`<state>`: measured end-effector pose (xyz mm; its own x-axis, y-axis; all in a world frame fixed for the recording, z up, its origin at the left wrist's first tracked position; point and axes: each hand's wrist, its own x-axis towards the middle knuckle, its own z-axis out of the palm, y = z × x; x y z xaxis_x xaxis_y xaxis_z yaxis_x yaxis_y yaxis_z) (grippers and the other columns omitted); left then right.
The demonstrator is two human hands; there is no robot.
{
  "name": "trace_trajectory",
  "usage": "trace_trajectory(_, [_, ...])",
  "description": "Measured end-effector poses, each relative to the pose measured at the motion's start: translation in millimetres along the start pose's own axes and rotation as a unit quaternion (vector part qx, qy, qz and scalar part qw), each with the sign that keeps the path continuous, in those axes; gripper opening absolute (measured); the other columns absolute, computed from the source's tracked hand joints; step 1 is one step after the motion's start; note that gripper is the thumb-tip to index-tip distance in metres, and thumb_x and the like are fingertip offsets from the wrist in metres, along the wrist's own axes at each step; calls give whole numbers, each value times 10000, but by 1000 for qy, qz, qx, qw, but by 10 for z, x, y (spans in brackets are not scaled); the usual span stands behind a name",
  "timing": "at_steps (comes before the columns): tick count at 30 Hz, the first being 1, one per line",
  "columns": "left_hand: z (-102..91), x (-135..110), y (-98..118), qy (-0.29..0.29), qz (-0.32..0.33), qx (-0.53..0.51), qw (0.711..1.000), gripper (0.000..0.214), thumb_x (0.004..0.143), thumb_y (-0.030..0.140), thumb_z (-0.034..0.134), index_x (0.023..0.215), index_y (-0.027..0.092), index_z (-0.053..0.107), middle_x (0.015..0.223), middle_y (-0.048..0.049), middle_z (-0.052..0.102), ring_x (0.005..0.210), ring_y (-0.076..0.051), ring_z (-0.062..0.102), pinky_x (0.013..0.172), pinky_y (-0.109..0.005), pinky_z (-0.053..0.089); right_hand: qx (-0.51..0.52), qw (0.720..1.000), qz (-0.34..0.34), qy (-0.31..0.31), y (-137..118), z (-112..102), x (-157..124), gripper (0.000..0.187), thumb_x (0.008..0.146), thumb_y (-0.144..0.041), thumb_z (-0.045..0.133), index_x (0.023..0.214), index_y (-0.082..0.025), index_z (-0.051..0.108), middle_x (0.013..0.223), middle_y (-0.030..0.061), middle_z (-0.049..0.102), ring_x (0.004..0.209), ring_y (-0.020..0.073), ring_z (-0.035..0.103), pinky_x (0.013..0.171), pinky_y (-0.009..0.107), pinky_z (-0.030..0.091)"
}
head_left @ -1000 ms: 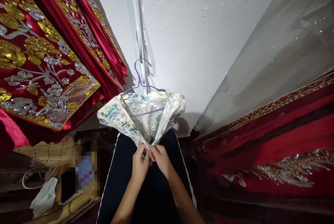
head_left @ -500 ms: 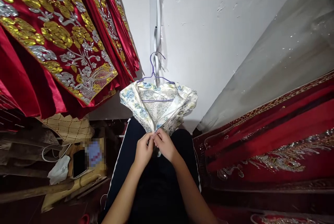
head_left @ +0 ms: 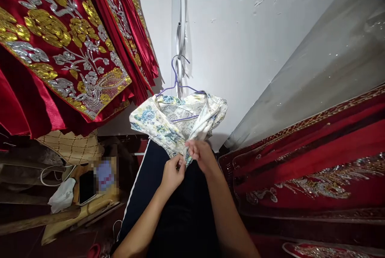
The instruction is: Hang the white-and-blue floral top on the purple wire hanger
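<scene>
A white floral blouse [head_left: 162, 123] with blue and yellow flowers hangs from a purple wire hanger [head_left: 175, 83] in front of me. Its two front edges cross low down, making a V at the neck. Low on the front, my left hand [head_left: 173, 174] pinches the blouse's edge between thumb and fingers. My right hand [head_left: 203, 157] is slightly higher, on the right front edge, with its fingers curled in against the cloth; they are a little blurred. The lower part of the blouse is partly hidden behind my hands.
Red garments with gold and silver embroidery [head_left: 75, 45] hang at upper left. A clear plastic cover [head_left: 300, 77] and more red embroidered cloth [head_left: 300, 173] fill the right side. At lower left, a phone [head_left: 87, 187] and white crumpled plastic [head_left: 62, 196] lie on a wooden stool [head_left: 90, 210].
My right hand has moved up and right from beside the left hand. My left hand has shifted slightly right and down, and the blouse's left front now lies further across.
</scene>
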<state>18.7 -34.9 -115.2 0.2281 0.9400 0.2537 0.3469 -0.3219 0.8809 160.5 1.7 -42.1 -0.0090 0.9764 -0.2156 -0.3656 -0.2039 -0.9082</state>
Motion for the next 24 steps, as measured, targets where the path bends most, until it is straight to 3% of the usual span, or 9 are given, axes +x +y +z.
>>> trace_trajectory(3, [73,58,-15,-7,-7,16,1000,195,935,282,474,757,202,473,661,31,483,609,-124,488,620,-229,359,-29,995,-95,11,-522,129,226,211,698,-331,715,723,-121,706,456,-31,510,380,44,302,389,228,161])
trace_trajectory(7, [102,174,6,-28,-17,69,997,167,934,270,442,787,205,486,683,17,497,648,-144,511,643,-248,370,17,984,-179,-17,-1071,486,355,188,743,-295,681,745,-108,691,477,-20,531,376,37,306,371,210,153])
trace_trajectory(12, [-126,511,78,-115,-14,92,989,138,820,209,579,690,198,536,610,16,533,578,-151,499,578,-262,345,52,969,-239,17,-1141,750,232,182,815,-283,599,767,-123,671,464,-28,523,379,45,317,369,193,189])
trace_trajectory(14, [-348,706,238,-164,0,87,983,164,750,197,667,624,190,562,596,8,569,569,-153,521,566,-264,362,17,968,-249,8,-1091,754,191,197,838,-296,592,770,-131,675,471,-21,538,392,53,348,377,189,218])
trace_trajectory(16, [-600,888,512,-191,30,62,979,74,793,218,660,724,190,657,716,-10,664,663,-161,600,633,-262,430,-21,966,-259,-6,-1059,744,158,206,852,-298,581,764,-139,678,480,-16,547,406,59,371,392,189,245])
trace_trajectory(17, [-718,965,676,-159,71,19,985,91,854,225,608,820,190,685,798,-24,695,728,-166,629,686,-269,458,-35,963,-265,-11,-1053,742,142,208,856,-294,576,757,-142,677,485,-15,548,412,61,378,401,192,256])
trace_trajectory(20, [-956,1130,1139,61,167,-100,979,193,918,256,593,1099,213,646,893,-31,688,812,-159,639,753,-275,486,-53,956,-289,-14,-1074,766,89,210,858,-281,571,717,-152,656,497,-22,523,427,64,385,422,205,265])
trace_trajectory(22, [-1004,1191,1327,96,194,-108,970,257,930,268,599,1182,223,623,867,-24,673,785,-149,626,725,-262,483,-54,950,-306,-17,-1100,793,64,219,857,-282,571,686,-159,632,483,-39,464,429,65,356,430,216,251])
trace_trajectory(24, [-989,1228,1398,100,204,-84,970,193,939,280,594,1110,211,651,828,-16,659,744,-140,608,688,-249,470,-53,945,-323,-20,-1114,808,58,226,853,-286,570,667,-166,613,469,-58,390,432,67,309,436,226,232])
